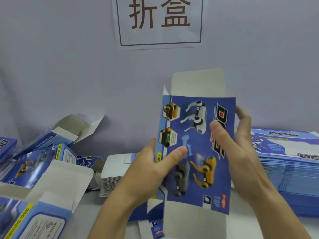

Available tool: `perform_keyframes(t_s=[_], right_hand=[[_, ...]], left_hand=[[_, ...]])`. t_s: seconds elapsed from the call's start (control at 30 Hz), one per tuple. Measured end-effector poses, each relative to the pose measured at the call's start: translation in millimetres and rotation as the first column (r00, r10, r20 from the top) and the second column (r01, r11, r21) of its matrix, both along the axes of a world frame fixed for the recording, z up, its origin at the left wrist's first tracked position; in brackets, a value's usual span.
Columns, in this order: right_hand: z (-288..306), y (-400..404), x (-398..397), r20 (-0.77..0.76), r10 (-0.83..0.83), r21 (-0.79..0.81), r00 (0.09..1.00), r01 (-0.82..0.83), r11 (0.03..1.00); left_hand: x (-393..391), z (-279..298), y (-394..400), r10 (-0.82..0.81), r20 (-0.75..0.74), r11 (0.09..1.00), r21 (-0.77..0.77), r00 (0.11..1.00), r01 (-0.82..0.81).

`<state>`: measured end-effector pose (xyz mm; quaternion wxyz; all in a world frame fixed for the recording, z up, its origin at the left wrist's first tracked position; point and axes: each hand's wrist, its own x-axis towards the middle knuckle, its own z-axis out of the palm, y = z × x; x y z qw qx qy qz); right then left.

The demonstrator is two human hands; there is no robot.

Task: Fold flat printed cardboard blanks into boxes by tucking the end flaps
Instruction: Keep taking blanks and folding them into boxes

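Observation:
I hold one blue printed cardboard blank (198,135) upright in front of me, its robot-dog picture facing me. A white end flap (198,81) sticks up from its top and another white flap (177,219) hangs at the bottom. My left hand (151,168) grips the blank's left edge, thumb pressed on the printed face. My right hand (234,144) grips the right edge, thumb on the front and fingers behind.
A tall stack of flat blue blanks (284,163) lies at the right. A smaller stack of white-faced blanks (114,173) sits in the middle behind my left hand. Several folded boxes (43,169) with open flaps are piled at the left. A paper sign (158,21) hangs on the wall.

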<state>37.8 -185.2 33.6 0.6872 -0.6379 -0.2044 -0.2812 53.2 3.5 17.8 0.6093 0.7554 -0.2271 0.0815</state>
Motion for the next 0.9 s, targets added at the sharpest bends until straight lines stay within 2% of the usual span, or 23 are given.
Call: perform_keyframes(t_s=[0.17, 0.27, 0.33, 0.4, 0.53, 0.67, 0.73, 0.8, 0.9], right_hand=[[-1, 4, -2, 0.048, 0.075, -0.065, 0.996, -0.072, 0.995], [-6, 16, -1, 0.045, 0.119, -0.121, 0.992, -0.112, 0.986], [-8, 23, -2, 0.036, 0.177, -0.163, 0.984, -0.169, 0.972], [-10, 27, -2, -0.012, 0.223, -0.174, 0.975, -0.221, 0.959], [-8, 24, 0, -0.062, 0.151, -0.126, 0.987, -0.157, 0.98], [-9, 22, 3, 0.078, 0.017, -0.155, 0.997, -0.005, 0.988], [-8, 25, 3, 0.13, -0.019, -0.148, 0.991, 0.038, 0.988], [-7, 25, 2, 0.112, -0.027, -0.13, 0.993, 0.042, 0.991], [-8, 27, 3, 0.061, -0.069, -0.157, 0.996, 0.078, 0.985]], left_hand=[[1, -2, 6, -0.078, -0.107, 0.997, -0.005, 0.991, 0.078], [2, 3, 6, -0.019, -0.04, 0.979, -0.204, 0.999, 0.011], [4, 8, 4, 0.096, -0.005, 0.913, -0.399, 0.995, -0.09], [4, 9, 4, 0.21, 0.022, 0.86, -0.48, 0.977, -0.174], [-1, 9, 2, 0.253, 0.197, 0.888, -0.437, 0.947, -0.147], [-5, 9, -13, 0.233, 0.31, 0.918, -0.383, 0.922, -0.103], [-8, 10, -16, 0.198, 0.341, 0.922, -0.382, 0.919, -0.057], [-8, 11, -16, 0.183, 0.348, 0.921, -0.389, 0.92, -0.036], [-6, 10, -13, 0.228, 0.316, 0.917, -0.388, 0.921, -0.094]])
